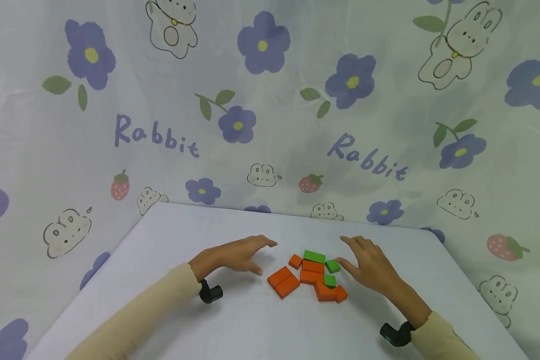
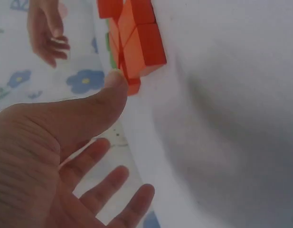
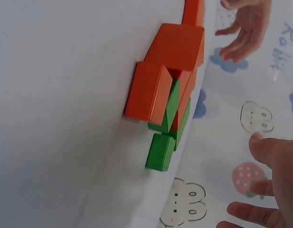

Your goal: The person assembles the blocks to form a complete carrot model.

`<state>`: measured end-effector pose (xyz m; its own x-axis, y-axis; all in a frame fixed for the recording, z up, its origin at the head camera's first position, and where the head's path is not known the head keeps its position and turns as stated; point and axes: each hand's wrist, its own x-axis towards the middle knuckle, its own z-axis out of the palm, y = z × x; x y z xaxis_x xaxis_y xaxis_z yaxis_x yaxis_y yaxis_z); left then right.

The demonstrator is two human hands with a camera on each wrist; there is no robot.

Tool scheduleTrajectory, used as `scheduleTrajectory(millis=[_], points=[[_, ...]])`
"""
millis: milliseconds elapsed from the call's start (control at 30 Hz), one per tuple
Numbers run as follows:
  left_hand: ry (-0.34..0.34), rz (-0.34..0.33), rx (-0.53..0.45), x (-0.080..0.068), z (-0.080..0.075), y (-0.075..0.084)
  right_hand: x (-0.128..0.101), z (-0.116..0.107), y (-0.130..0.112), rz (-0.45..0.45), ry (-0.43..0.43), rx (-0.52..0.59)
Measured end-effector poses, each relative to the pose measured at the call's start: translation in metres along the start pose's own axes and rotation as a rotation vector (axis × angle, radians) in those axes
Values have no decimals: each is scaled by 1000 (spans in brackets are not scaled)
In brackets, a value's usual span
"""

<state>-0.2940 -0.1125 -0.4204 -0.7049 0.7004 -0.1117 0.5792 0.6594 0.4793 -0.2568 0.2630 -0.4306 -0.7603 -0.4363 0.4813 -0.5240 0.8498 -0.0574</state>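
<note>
Blocks (image 1: 312,275) overlap, their outlines hard to separate, clustered on the worktop (image 1: 171,240) between both hands. Left hand (image 1: 234,255) hovers spread, holding nothing; right hand (image 1: 371,267), fingers relaxed, fingertip beside a green piece (image 1: 332,266).

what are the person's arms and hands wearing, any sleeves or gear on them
Both arms are in long, plain cream-beige sleeves that end at the wrists. The left hand and right hand are bare, with no gloves or rings visible. Under each wrist sits a small black device: one below the left wrist and one below the right wrist.
</note>
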Motion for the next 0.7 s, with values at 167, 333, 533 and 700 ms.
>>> scheduleTrajectory(millis=[167, 333, 533, 700], points=[[-79, 74, 26, 13, 12, 9, 3, 4, -10, 8, -12, 6], [-150, 119, -15, 21, 24, 12, 3, 11, -21, 47, -63, 38], [-163, 171, 12, 23, 28, 14, 5, 15, -31, 62, -90, 80], [-124, 228, 74, 25, 33, 16, 5, 15, -34, 116, -90, 123]])
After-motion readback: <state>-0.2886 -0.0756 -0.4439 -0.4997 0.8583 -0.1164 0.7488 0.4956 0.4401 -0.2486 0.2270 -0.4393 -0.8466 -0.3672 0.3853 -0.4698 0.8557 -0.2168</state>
